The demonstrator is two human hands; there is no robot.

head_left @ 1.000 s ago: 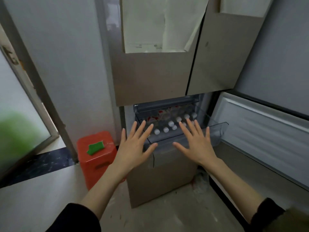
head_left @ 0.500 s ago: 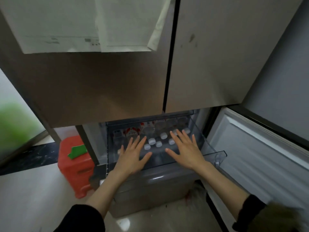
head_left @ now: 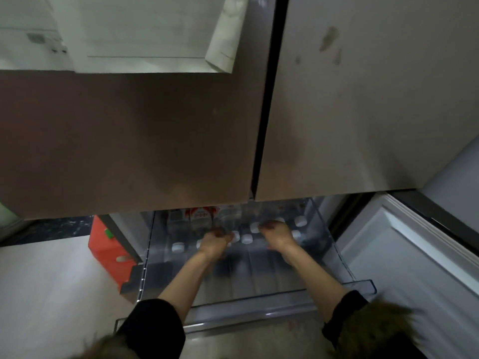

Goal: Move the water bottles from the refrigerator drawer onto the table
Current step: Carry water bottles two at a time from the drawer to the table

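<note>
Clear drawer (head_left: 337, 244), white-capped water bottles (head_left: 246, 238) — red labels unreadable, left hand (head_left: 214, 241), right hand (head_left: 277, 235), grip state unclear

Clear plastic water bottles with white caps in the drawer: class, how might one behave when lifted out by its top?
The clear plastic water bottles with white caps stand upright and packed close, so one probably lifts straight without tipping. If full, it is likely heavy for a cap-only hold. Chilled plastic may be slippery.
</note>
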